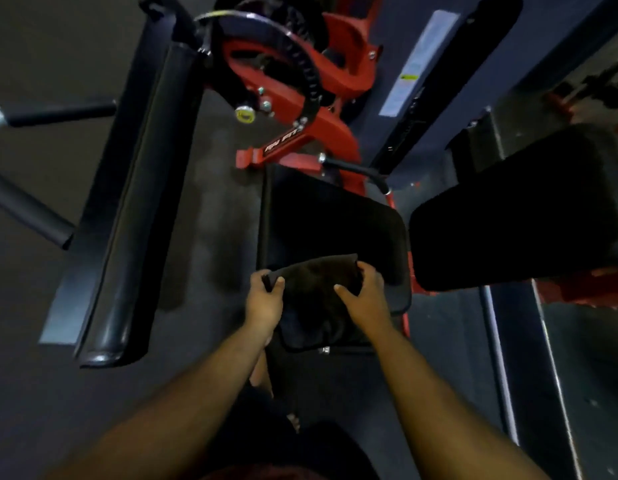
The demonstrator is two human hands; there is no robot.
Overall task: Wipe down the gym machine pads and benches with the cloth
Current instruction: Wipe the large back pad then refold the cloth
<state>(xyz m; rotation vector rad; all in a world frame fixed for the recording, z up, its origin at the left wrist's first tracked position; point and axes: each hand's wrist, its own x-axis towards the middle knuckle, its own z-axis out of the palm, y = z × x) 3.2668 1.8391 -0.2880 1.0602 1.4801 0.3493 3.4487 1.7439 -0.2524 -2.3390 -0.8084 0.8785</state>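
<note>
1. The dark cloth (318, 292) is held above the near edge of the black seat pad (335, 223).
2. The left hand (264, 301) has its fingers grasping the cloth's left edge.
3. The right hand (364, 297) has its fingers curled round the cloth's right side.
4. A red machine frame (321, 129) stands beyond the seat pad.

Dim light falls on a dark grey rubber gym floor (51, 393); beyond the fingers, a red steel machine frame (330, 133) stands on it.

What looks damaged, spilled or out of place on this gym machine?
Nothing stands out. Both hands, left and right, hold the dark cloth over the black seat pad; the red frame looks intact.
</note>
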